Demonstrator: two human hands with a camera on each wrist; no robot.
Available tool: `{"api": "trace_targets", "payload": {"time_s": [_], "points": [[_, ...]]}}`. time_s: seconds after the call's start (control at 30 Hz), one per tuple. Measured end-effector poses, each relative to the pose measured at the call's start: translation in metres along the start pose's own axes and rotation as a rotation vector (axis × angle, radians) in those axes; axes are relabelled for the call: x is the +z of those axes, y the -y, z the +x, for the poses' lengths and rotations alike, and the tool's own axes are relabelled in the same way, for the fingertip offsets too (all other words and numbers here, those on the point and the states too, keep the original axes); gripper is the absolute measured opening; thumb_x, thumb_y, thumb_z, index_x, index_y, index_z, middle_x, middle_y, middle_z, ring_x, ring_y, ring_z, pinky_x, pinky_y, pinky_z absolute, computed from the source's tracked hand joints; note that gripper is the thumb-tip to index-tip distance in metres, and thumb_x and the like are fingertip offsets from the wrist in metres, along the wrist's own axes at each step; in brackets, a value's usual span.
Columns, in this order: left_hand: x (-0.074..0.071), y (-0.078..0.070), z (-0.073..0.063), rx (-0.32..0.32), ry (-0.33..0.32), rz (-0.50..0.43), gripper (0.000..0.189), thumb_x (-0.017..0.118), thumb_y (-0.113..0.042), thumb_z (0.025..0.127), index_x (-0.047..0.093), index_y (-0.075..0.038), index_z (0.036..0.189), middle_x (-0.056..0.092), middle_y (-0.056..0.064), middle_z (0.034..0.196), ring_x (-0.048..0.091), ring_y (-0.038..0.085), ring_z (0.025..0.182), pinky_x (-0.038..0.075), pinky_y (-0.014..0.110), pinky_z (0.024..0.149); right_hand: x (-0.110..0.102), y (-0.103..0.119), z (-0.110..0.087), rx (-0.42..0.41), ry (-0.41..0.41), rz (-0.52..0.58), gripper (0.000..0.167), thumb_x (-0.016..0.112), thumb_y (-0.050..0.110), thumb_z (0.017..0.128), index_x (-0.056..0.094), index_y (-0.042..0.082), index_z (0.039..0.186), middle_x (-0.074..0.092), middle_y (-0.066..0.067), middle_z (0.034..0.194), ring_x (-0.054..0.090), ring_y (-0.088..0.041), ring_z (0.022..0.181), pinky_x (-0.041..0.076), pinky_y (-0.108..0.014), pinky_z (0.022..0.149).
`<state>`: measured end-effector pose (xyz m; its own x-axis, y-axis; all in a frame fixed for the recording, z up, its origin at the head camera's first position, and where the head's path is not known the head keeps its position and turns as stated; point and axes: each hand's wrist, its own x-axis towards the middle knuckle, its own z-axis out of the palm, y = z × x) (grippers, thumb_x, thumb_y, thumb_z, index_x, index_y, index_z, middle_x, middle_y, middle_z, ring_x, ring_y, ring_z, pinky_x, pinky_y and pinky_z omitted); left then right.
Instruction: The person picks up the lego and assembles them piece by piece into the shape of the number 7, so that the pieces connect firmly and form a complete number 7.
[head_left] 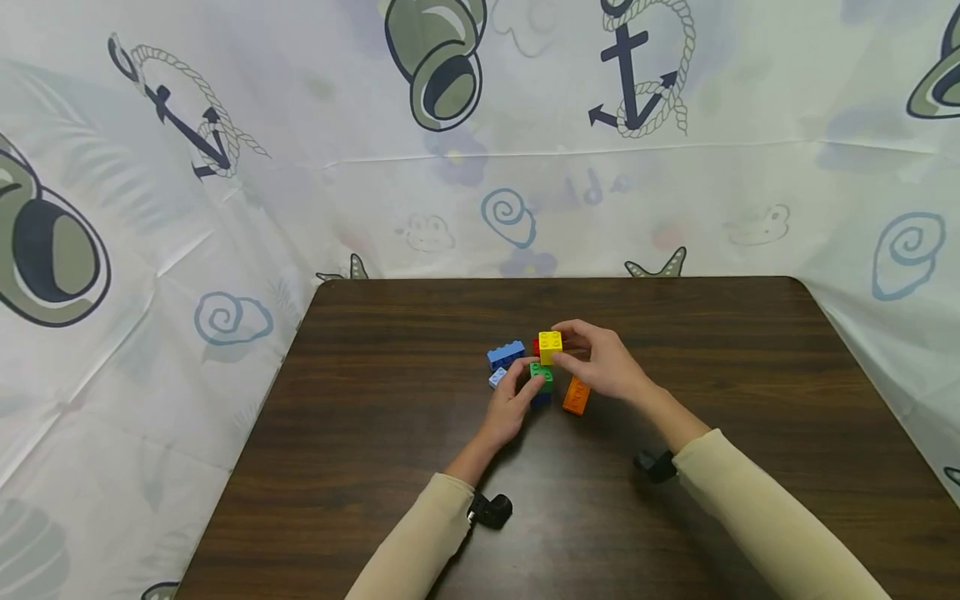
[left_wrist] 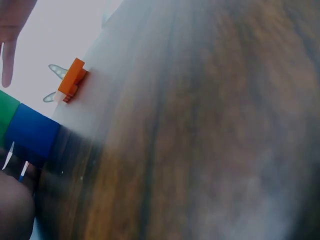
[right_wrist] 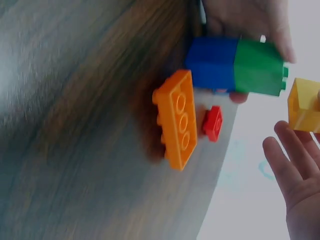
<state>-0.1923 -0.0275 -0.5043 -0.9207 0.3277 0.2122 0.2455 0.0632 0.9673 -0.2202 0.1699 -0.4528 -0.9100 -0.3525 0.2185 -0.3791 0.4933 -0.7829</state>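
Note:
My left hand (head_left: 507, 412) grips a two-brick stack standing on the table: a green brick (right_wrist: 259, 67) on top of a dark blue brick (right_wrist: 212, 62). Just above the stack, my right hand (head_left: 609, 367) holds a yellow brick (head_left: 551, 347) between thumb and fingers. In the right wrist view a gap separates the yellow brick (right_wrist: 305, 106) from the green studs. Close to the right of the stack lies an orange brick (head_left: 576, 396) on its side. Behind the yellow brick a small red brick (head_left: 536, 347) is mostly hidden in the head view.
Left of the stack lie a blue brick (head_left: 506, 355) and a smaller light blue brick (head_left: 497, 378), partly behind my left hand. The dark wooden table (head_left: 390, 375) ends at a patterned white curtain (head_left: 300, 217) at the back and left.

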Motion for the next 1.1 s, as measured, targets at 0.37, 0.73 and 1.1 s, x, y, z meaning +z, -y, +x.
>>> {"api": "trace_targets", "payload": {"time_s": [0.37, 0.73, 1.1], "points": [[-0.005, 0.001, 0.001, -0.009, 0.096, -0.016, 0.033, 0.050, -0.012, 0.103, 0.047, 0.001, 0.133, 0.057, 0.016, 0.128, 0.053, 0.021, 0.111, 0.043, 0.035, 0.099, 0.009, 0.008, -0.005, -0.023, 0.059, 0.024, 0.038, 0.073, 0.014, 0.090, 0.060, 0.007, 0.125, 0.065, -0.010, 0.118, 0.065, -0.025, 0.105, 0.053, -0.047, 0.088], [-0.007, 0.001, 0.001, -0.020, 0.129, 0.036, 0.036, 0.049, -0.015, 0.104, 0.044, 0.001, 0.136, 0.053, 0.017, 0.133, 0.049, 0.024, 0.119, 0.038, 0.042, 0.105, 0.012, 0.002, -0.009, -0.065, 0.068, 0.020, 0.046, 0.072, 0.009, 0.090, 0.057, 0.003, 0.133, 0.063, -0.010, 0.124, 0.065, -0.025, 0.106, 0.054, -0.047, 0.084], [-0.007, 0.001, 0.000, -0.001, 0.145, 0.079, 0.037, 0.050, -0.009, 0.103, 0.041, 0.000, 0.137, 0.050, 0.017, 0.136, 0.044, 0.028, 0.126, 0.029, 0.048, 0.110, 0.011, 0.003, -0.012, -0.111, 0.066, -0.066, 0.050, 0.075, 0.011, 0.088, 0.058, 0.003, 0.134, 0.064, -0.007, 0.115, 0.067, -0.025, 0.103, 0.055, -0.046, 0.081]]}}
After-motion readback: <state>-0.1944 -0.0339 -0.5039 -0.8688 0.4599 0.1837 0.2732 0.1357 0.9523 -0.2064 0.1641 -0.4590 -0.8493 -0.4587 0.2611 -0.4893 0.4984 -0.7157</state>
